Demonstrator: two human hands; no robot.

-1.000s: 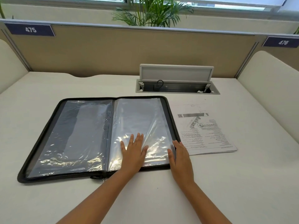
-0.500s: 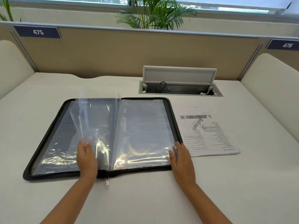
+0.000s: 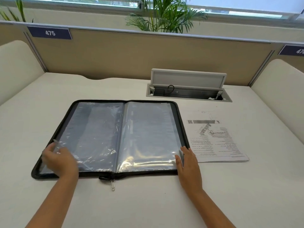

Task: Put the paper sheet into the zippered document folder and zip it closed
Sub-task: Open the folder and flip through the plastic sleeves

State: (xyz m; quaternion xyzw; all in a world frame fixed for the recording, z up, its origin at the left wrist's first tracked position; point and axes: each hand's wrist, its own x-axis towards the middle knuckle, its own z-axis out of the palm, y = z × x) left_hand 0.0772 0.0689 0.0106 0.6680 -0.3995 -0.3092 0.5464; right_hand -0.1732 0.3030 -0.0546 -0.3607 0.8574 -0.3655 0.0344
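Note:
A black zippered document folder lies open flat on the white desk, showing clear plastic sleeves on both halves. Its metal zipper pull hangs off the near edge at the spine. The printed paper sheet lies on the desk just right of the folder. My left hand rests on the lower left sleeve, blurred, fingers on the plastic. My right hand lies flat at the folder's lower right corner, fingertips on the sleeve edge.
An open cable tray with a raised lid is set into the desk behind the paper. A tan partition closes the back, with padded white side panels left and right. A plant stands behind the partition.
My left hand turned a clear sleeve from the right half over to the left half and laid it flat. The right hand stayed at the lower right corner.

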